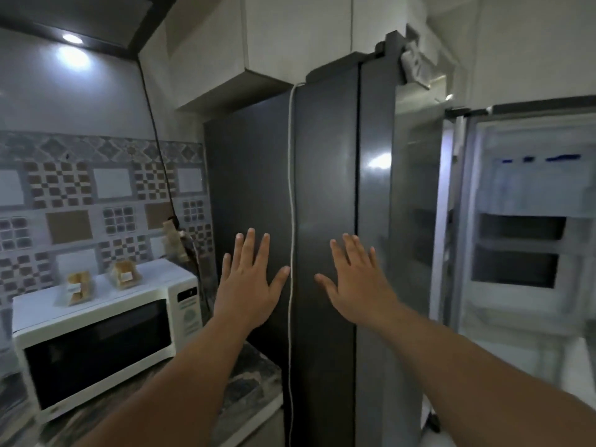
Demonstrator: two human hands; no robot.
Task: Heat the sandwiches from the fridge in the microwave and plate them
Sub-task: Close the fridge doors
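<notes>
Hands spread flat, apart: left hand (248, 285), right hand (358, 285) before dark fridge (325, 188); two wrapped sandwiches (100, 282) atop microwave (96, 343), left.

Head-worn view, close, facing the fridge (325, 195)

The open fridge door (522, 227) at the right is smeared by motion blur and cut by the picture's right edge, so nothing on its shelves can be made out. The two wrapped sandwiches (100, 280) on top of the microwave (96, 346) are blurred, their labels unreadable, as is the microwave's control panel. Both forearms run off the bottom edge
</notes>
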